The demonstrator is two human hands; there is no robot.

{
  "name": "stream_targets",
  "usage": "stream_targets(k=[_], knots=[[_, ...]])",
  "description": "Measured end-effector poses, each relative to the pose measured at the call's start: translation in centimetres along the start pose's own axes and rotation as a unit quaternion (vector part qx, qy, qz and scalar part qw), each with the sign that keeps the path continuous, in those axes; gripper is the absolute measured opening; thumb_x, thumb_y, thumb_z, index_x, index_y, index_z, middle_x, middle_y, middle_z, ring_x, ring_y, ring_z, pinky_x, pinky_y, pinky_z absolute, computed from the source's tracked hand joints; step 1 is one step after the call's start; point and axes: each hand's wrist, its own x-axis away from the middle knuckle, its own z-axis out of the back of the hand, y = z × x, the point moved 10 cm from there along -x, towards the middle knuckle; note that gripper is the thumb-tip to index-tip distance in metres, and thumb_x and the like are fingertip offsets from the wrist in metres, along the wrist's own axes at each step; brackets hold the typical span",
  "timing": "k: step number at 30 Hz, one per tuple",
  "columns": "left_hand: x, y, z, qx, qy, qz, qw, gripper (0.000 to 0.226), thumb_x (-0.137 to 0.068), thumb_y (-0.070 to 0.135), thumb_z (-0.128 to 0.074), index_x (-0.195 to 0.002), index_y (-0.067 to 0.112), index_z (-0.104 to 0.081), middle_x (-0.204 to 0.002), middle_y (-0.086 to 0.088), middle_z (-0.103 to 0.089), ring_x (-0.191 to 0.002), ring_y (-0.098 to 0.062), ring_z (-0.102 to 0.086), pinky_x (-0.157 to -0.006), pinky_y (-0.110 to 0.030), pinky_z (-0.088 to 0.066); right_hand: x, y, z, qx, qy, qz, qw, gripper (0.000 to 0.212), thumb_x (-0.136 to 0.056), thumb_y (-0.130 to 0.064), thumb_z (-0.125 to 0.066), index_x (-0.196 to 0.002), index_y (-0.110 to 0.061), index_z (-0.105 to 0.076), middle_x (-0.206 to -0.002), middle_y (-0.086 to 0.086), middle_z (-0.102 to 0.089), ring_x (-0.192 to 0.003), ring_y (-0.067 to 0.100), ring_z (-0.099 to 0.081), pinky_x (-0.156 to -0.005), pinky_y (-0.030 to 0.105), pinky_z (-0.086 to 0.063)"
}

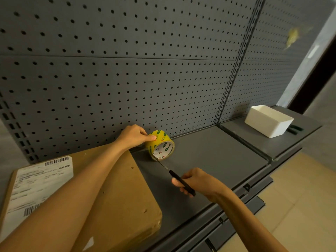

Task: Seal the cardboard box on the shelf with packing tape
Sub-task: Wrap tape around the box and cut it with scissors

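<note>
The flat brown cardboard box (116,193) runs off the bottom and left edges, partly under the left forearm. Its white shipping label (36,182) is too blurred to read. A yellowish smear (292,38) on the grey pegboard (127,70) — unidentifiable. Dark objects (295,129) hide behind the white plastic tub (269,120).

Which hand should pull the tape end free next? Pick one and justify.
Left, probably. The left hand already grips the tape roll, while the right hand is occupied holding the scissors.

1 box (116,188), 1 tape roll (161,143), 1 scissors (180,180), 1 bin (268,120)
</note>
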Motion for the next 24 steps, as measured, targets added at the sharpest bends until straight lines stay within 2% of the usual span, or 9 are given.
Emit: stream_targets(k=[2,4,6,9,13,17,21,24], knots=[[0.1,0.1,-0.1,0.015,-0.010,0.004,1.000,0.048,-0.077,0.053,-0.068,-0.105,0.014,-0.071,-0.097,-0.001,-0.070,-0.088,-0.013,-0.061,-0.076,-0.026,-0.047,0.3,-0.2,-0.9,-0.041,-0.038,0.010,0.998,0.053,-0.066,-0.054,-0.063,-0.093,-0.008,-0.064,-0.075,0.001,-0.057,-0.064,0.007,-0.052,-0.063,0.019,-0.047],[0.1,0.1,-0.1,0.034,-0.016,0.012,0.999,0.043,-0.077,0.050,-0.070,-0.098,0.013,-0.072,-0.084,0.001,-0.069,-0.076,-0.010,-0.060,-0.070,-0.025,-0.047,0.4,-0.5,-1.7,-0.060,-0.063,0.023,0.996,0.050,-0.071,-0.053,-0.060,-0.095,-0.008,-0.063,-0.077,0.001,-0.056,-0.066,0.006,-0.052,-0.063,0.018,-0.047],[0.0,-0.1,-0.1,0.056,-0.018,0.026,0.998,0.039,-0.076,0.048,-0.072,-0.092,0.012,-0.072,-0.079,-0.001,-0.069,-0.071,-0.010,-0.061,-0.070,-0.027,-0.050,0.3,-0.5,-2.4,-0.081,-0.078,0.028,0.993,0.046,-0.076,-0.051,-0.058,-0.095,-0.009,-0.061,-0.079,0.001,-0.056,-0.067,0.007,-0.052,-0.064,0.019,-0.047],[-0.1,-0.2,-0.4,0.082,-0.030,0.041,0.995,0.038,-0.075,0.045,-0.074,-0.089,0.010,-0.072,-0.080,-0.006,-0.071,-0.070,-0.014,-0.061,-0.075,-0.032,-0.052,0.1,-0.8,-3.3,-0.116,-0.099,0.021,0.988,0.051,-0.069,-0.054,-0.058,-0.095,-0.010,-0.059,-0.082,0.002,-0.053,-0.069,0.008,-0.052,-0.065,0.020,-0.048],[-0.1,-0.1,-0.5,0.095,-0.035,0.040,0.994,0.035,-0.076,0.043,-0.074,-0.086,0.010,-0.072,-0.078,-0.006,-0.071,-0.067,-0.014,-0.059,-0.071,-0.029,-0.051,-0.5,-0.6,-4.1,-0.151,-0.099,-0.004,0.984,0.070,-0.060,-0.070,-0.067,-0.093,-0.009,-0.057,-0.079,0.003,-0.052,-0.067,0.011,-0.051,-0.063,0.023,-0.047],[0.0,0.1,-0.6,0.108,-0.044,0.040,0.992,0.029,-0.077,0.038,-0.074,-0.088,0.011,-0.072,-0.080,-0.006,-0.071,-0.069,-0.013,-0.059,-0.065,-0.024,-0.049,-1.0,-1.0,-4.7,-0.166,-0.089,0.010,0.982,0.065,-0.064,-0.067,-0.062,-0.090,-0.007,-0.058,-0.076,0.003,-0.052,-0.063,0.011,-0.051,-0.059,0.022,-0.045],[0.0,0.5,-0.6,0.127,-0.051,0.042,0.990,0.024,-0.078,0.031,-0.074,-0.092,0.013,-0.070,-0.080,-0.003,-0.069,-0.070,-0.011,-0.059,-0.060,-0.019,-0.046,-1.7,-1.9,-5.0,-0.191,-0.074,0.024,0.979,0.070,-0.069,-0.071,-0.062,-0.091,-0.005,-0.058,-0.076,0.005,-0.052,-0.062,0.012,-0.051,-0.055,0.021,-0.044],[-0.1,0.5,-0.6,0.137,-0.057,0.049,0.988,0.023,-0.078,0.030,-0.075,-0.093,0.014,-0.069,-0.080,-0.001,-0.068,-0.070,-0.010,-0.060,-0.060,-0.018,-0.047,-2.2,-2.5,-5.2,-0.205,-0.066,0.029,0.976,0.070,-0.065,-0.067,-0.058,-0.093,-0.003,-0.057,-0.076,0.006,-0.052,-0.061,0.012,-0.051,-0.054,0.021,-0.043]])
